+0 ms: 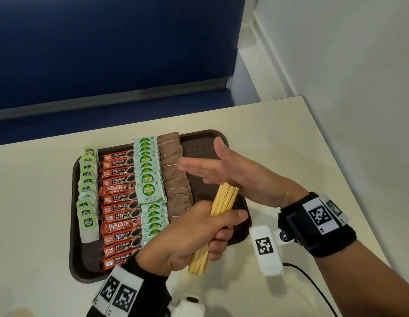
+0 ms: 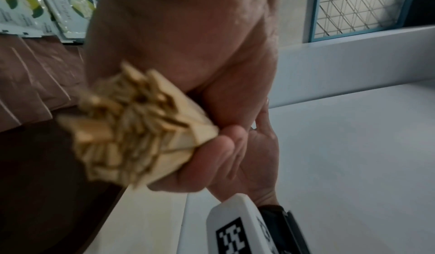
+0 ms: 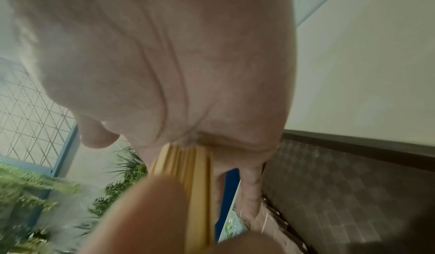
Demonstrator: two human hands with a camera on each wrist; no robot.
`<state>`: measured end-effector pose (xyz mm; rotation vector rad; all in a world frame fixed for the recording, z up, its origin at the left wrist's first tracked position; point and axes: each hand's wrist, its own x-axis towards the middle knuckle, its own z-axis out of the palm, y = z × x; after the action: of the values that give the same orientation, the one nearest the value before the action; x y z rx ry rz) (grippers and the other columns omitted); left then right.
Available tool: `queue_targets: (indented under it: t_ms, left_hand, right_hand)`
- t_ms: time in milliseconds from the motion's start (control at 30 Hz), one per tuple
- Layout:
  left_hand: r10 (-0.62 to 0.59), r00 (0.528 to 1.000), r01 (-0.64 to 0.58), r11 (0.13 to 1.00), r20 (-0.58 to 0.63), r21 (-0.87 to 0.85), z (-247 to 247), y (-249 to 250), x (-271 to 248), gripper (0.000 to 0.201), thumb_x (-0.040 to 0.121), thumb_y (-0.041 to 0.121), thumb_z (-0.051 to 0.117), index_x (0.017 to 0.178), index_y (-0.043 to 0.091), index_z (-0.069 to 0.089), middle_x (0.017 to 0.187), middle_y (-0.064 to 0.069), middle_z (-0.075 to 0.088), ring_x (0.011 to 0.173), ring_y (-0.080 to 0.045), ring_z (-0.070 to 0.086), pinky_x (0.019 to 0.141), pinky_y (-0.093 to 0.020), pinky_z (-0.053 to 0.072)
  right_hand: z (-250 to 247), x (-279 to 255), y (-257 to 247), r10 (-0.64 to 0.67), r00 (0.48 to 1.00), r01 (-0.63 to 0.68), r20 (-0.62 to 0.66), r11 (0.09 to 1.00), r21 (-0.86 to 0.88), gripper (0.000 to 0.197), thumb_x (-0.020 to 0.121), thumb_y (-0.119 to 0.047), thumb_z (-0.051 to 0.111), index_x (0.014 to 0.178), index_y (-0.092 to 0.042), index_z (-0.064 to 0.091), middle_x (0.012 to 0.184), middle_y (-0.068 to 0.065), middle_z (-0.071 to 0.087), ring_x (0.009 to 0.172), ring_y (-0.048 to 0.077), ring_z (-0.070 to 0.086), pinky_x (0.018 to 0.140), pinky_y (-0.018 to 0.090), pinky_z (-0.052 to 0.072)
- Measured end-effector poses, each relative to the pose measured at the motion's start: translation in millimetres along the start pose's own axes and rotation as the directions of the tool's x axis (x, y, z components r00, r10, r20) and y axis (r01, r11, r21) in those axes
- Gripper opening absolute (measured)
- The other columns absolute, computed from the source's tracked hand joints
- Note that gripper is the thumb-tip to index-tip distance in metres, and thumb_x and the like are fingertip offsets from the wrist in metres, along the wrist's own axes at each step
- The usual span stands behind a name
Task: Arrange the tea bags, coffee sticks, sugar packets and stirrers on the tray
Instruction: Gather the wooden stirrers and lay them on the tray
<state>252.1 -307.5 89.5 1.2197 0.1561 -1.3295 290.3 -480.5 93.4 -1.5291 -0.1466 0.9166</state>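
At the lower centre of the frame the left hand [image 1: 194, 234] grips a bundle of stirrers [image 1: 224, 200] (wooden, tilted) over the tray [image 1: 73, 225]. The right hand [image 1: 233, 170] presses flat, fingers straight, against their top ends

We see a cream table [image 1: 290, 138] against a white wall [image 1: 359, 53] on the right. Beyond its far edge stands a blue bench [image 1: 107, 42]. A black cable [image 1: 313, 287] trails across the table's near right corner.
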Motion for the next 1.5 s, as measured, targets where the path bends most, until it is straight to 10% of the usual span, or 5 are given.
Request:
queue_targets:
  t_ms: [400,600,867,1300,1500]
  left_hand:
    - [0.062,0.994,-0.072,0.991,-0.090,-0.112,5,-7,-3,0.043,0.105,0.025,0.066,0.067,0.020,0.047,0.057,0.001,0.034,0.042,-0.010,0.031,0.044,-0.025,0.027]
    - [0.367,0.796,-0.575,0.708,-0.482,-0.410,17,13,7,0.043,0.110,0.021,0.056,0.068,0.020,0.045,0.055,0.002,0.031,0.041,-0.010,0.032,0.040,-0.023,0.035]
    - [0.523,0.589,-0.748,0.642,-0.616,-0.171,33,2,16,0.031,0.109,0.019,0.059,0.083,0.009,0.044,0.060,-0.006,0.034,0.049,-0.020,0.038,0.049,-0.032,0.038]
    - [0.555,0.618,-0.711,0.697,-0.556,-0.095,27,-11,12,0.035,0.108,0.017,0.059,0.077,0.010,0.044,0.060,-0.009,0.036,0.050,-0.022,0.040,0.049,-0.033,0.040]
    - [0.381,0.856,-0.452,0.879,-0.349,-0.149,9,-14,5,0.041,0.107,0.024,0.062,0.069,0.017,0.049,0.058,-0.002,0.034,0.046,-0.016,0.034,0.045,-0.026,0.033]
  right_hand:
    - [15,-4,0,-0.021,0.992,0.034,-0.128,0.995,0.096,0.075,0.107,-0.066,0.007,0.159,-0.029,0.048,0.160,-0.012,0.053,0.147,0.003,0.047,0.132,0.046,0.019]
    - [50,-9,42,0.129,0.831,0.471,-0.541,0.355,0.808,0.076,0.108,-0.065,0.032,0.153,-0.007,0.052,0.150,0.020,0.060,0.144,0.034,0.055,0.130,0.052,0.025]
    - [104,-1,54,0.270,0.878,0.403,-0.395,0.027,0.915,0.083,0.103,-0.074,0.034,0.152,-0.011,0.056,0.148,0.024,0.061,0.136,0.042,0.061,0.123,0.054,0.038]
    - [109,1,44,0.246,0.868,0.422,-0.431,0.092,0.902,0.079,0.106,-0.069,0.032,0.144,-0.007,0.064,0.138,0.024,0.068,0.128,0.037,0.068,0.117,0.050,0.044]
    - [62,-11,29,0.025,0.788,0.409,-0.615,0.726,0.553,0.067,0.111,-0.053,0.025,0.146,-0.007,0.060,0.134,0.007,0.073,0.119,0.014,0.071,0.106,0.035,0.054]
